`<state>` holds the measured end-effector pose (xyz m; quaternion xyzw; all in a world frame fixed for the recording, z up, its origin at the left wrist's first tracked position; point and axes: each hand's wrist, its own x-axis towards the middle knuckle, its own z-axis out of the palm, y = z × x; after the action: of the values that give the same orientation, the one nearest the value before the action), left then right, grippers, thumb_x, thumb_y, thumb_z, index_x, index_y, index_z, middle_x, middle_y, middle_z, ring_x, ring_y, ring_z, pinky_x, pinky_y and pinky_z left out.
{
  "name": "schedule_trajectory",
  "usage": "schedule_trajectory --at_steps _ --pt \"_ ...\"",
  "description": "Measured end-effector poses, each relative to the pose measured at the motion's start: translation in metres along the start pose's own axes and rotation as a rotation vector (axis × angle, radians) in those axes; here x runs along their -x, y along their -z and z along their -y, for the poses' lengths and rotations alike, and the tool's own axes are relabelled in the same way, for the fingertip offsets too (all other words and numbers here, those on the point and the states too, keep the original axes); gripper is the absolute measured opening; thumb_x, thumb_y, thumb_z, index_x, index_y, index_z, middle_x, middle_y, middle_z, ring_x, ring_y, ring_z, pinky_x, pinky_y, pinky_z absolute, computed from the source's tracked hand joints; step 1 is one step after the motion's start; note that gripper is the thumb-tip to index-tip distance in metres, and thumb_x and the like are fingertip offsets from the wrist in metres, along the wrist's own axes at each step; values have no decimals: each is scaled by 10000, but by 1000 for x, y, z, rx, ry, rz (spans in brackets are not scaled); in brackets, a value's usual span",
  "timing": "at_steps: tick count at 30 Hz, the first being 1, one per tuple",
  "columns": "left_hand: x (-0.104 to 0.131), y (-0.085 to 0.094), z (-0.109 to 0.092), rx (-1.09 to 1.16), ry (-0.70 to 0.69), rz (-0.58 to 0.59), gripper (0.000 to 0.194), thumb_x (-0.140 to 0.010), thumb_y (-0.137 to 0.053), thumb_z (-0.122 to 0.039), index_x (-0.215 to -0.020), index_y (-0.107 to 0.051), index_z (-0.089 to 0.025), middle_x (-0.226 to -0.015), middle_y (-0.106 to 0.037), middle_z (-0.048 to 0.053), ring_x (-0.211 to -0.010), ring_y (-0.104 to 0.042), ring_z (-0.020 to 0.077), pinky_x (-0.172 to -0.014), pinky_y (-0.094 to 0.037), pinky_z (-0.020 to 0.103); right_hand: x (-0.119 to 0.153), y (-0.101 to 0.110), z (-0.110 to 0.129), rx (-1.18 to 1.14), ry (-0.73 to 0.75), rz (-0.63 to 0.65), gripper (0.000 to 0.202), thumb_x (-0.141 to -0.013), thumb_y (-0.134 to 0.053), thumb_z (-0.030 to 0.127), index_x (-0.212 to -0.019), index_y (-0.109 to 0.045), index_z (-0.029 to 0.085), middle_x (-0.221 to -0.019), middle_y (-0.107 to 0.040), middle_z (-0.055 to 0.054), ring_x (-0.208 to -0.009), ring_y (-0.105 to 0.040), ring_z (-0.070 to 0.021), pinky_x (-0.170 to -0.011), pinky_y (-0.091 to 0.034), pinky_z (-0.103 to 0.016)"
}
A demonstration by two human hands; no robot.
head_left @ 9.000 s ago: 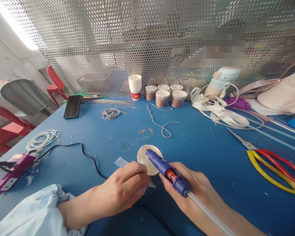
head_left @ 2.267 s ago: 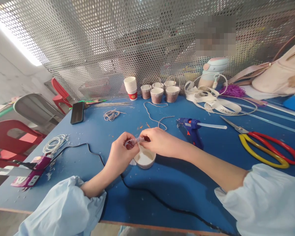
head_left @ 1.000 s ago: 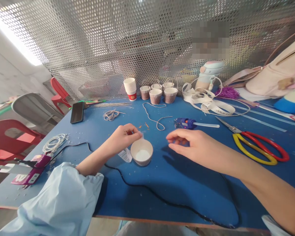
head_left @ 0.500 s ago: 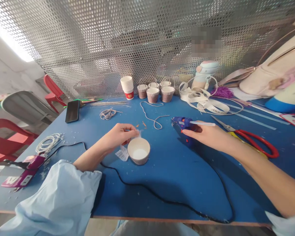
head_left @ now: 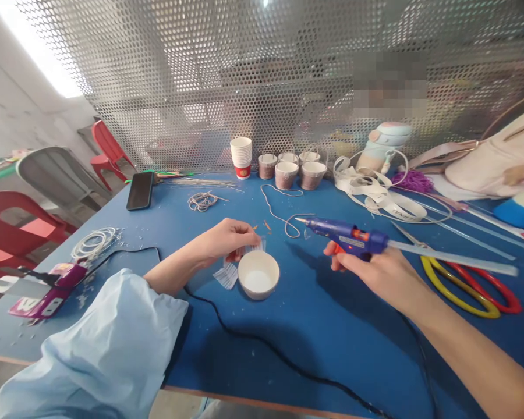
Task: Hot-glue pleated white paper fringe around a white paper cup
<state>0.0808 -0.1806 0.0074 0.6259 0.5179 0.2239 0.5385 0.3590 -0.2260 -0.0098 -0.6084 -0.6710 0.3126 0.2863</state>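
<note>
Blue counter (head_left: 314,343): right hand (head_left: 386,273), fingers gripping glue gun (head_left: 338,234); left hand (head_left: 227,240), fingers pinching pale strip (head_left: 226,276) beside white cup (head_left: 258,276); small cups (head_left: 286,176) far.

It's bright here, with white glare burning out the upper left by the wall (head_left: 9,87). Soft shadows pool on the surface (head_left: 179,227) beneath the right hand (head_left: 379,273); the mesh (head_left: 192,87) glints, one patch pixelated, and the near red chair (head_left: 37,235) looks stretched and soft.
</note>
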Motion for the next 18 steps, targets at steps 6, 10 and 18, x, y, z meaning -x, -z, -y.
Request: schedule_trajectory --at_steps 6,10,18 --pt "-2 1 -1 112 13 48 186 -759 -620 -318 -654 -567 -174 -400 -511 -29 -323 -384 68 -352 -265 202 30 -14 36 -193 58 65 169 -802 -568 395 -843 -649 252 -748 -669 -6 -643 -624 -181 -603 -530 -289" --pt "-2 6 1 198 9 36 152 -748 -641 -300 -727 -563 -172 -435 -534 -27 -344 -449 84 -341 -300 188 33 -29 48 -267 64 102 184 -805 -581 409 -875 -634 247 -807 -682 -17 -655 -634 -177 -604 -550 -278" --pt "2 27 19 212 -30 13 258 -761 -666 -383 -844 -618 -143 -696 -638 22 -620 -602 121 -617 -498 265 27 -41 39 -273 49 -18 170 -818 -569 378 -846 -638 225 -699 -624 3 -649 -612 -163 -631 -531 -270"
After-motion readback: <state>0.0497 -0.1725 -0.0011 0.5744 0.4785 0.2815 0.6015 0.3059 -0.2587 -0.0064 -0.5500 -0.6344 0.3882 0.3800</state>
